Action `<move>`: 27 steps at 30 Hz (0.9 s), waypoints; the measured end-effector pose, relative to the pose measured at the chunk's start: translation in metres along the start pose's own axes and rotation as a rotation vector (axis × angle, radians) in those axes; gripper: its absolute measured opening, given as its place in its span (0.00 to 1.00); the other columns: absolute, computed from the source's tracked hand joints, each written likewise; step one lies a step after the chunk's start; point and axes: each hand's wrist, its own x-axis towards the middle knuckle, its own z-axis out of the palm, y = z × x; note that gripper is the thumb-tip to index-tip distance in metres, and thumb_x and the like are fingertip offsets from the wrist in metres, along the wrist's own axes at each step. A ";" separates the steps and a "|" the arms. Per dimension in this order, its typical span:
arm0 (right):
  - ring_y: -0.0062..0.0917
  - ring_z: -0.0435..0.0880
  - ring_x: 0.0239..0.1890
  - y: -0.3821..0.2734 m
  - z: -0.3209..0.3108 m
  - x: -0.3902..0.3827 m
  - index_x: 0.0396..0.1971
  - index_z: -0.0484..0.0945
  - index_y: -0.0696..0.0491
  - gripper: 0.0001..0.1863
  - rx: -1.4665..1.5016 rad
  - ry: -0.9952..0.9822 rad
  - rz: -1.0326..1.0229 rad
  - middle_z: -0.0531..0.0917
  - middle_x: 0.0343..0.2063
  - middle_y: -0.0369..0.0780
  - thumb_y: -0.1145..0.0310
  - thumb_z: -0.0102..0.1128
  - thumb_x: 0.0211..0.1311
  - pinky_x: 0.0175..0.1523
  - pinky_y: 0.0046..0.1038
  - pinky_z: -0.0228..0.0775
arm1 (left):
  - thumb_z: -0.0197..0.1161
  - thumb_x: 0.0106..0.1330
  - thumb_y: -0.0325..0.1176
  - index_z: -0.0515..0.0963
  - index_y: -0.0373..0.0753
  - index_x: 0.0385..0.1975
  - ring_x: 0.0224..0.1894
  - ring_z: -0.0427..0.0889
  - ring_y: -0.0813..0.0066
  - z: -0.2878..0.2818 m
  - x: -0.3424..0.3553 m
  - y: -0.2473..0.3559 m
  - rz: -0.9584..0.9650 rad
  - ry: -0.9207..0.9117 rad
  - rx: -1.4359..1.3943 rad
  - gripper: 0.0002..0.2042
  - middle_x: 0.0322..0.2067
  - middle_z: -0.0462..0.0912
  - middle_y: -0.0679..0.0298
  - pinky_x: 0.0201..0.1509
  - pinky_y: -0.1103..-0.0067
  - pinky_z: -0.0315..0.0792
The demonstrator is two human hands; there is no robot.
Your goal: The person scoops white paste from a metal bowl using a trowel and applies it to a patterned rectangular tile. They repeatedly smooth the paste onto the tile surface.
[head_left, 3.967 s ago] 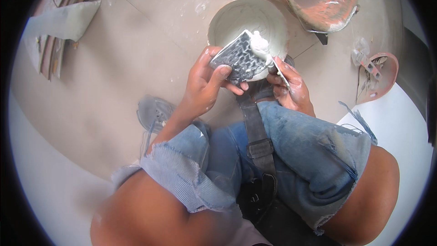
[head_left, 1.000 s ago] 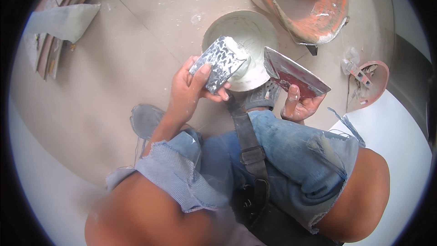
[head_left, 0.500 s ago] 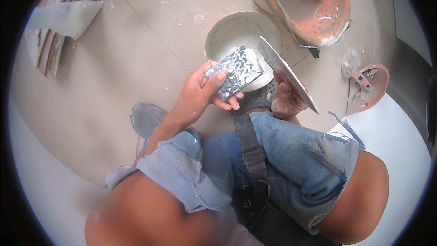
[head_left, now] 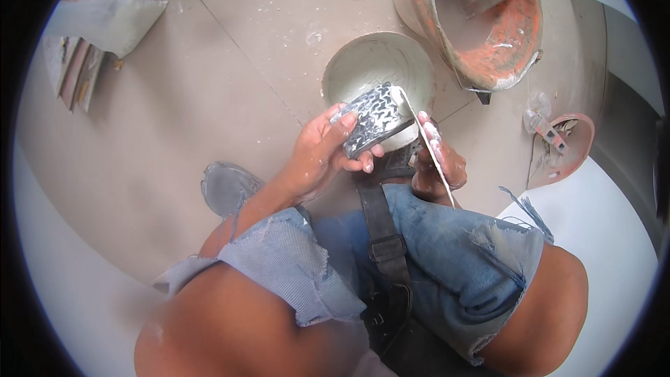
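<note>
White paste (head_left: 397, 95) is probably making this light-looking, stiff-seeming patterned plate (head_left: 377, 119) slippery, so over the bucket (head_left: 413, 54) we are clamping its left edge with left grip (head_left: 322, 145), right grip (head_left: 450, 164) holding a thin blade (head_left: 436, 161)

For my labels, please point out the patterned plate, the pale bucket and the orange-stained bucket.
Patterned plate (head_left: 378, 119): head view, its patterned face.
Pale bucket (head_left: 349, 63): head view, inner wall.
Orange-stained bucket (head_left: 513, 40): head view, inner wall.
</note>
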 end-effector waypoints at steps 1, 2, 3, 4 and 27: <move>0.51 0.87 0.54 -0.002 -0.002 -0.003 0.54 0.65 0.58 0.19 -0.006 0.002 0.015 0.82 0.50 0.64 0.84 0.61 0.70 0.59 0.47 0.82 | 0.58 0.81 0.48 0.68 0.30 0.62 0.29 0.86 0.76 -0.003 0.001 -0.001 0.005 -0.024 -0.007 0.25 0.37 0.86 0.51 0.32 0.88 0.83; 0.50 0.87 0.54 -0.003 -0.003 -0.006 0.54 0.65 0.58 0.19 -0.011 0.003 0.029 0.82 0.50 0.64 0.84 0.61 0.70 0.59 0.47 0.82 | 0.57 0.82 0.46 0.66 0.30 0.63 0.31 0.86 0.74 -0.009 0.002 -0.003 0.010 -0.049 -0.015 0.25 0.39 0.86 0.50 0.34 0.87 0.83; 0.50 0.88 0.54 -0.005 -0.005 -0.008 0.55 0.65 0.58 0.19 -0.017 0.006 0.047 0.82 0.50 0.64 0.84 0.61 0.70 0.59 0.47 0.82 | 0.55 0.83 0.45 0.65 0.30 0.65 0.33 0.87 0.72 -0.012 0.003 -0.005 0.014 -0.073 -0.022 0.24 0.41 0.86 0.49 0.35 0.87 0.84; 0.50 0.88 0.54 -0.007 -0.005 -0.009 0.55 0.65 0.58 0.19 -0.020 0.009 0.065 0.82 0.50 0.64 0.84 0.61 0.70 0.59 0.46 0.82 | 0.55 0.83 0.45 0.65 0.30 0.65 0.33 0.87 0.73 -0.014 0.004 -0.006 0.019 -0.069 -0.017 0.24 0.41 0.86 0.49 0.35 0.87 0.84; 0.48 0.92 0.45 -0.044 -0.029 0.035 0.43 0.77 0.61 0.12 -0.265 -0.011 0.158 0.89 0.38 0.53 0.80 0.69 0.62 0.51 0.45 0.86 | 0.53 0.83 0.34 0.66 0.29 0.57 0.32 0.90 0.67 -0.016 -0.007 0.007 0.279 0.130 0.445 0.15 0.40 0.87 0.45 0.33 0.79 0.87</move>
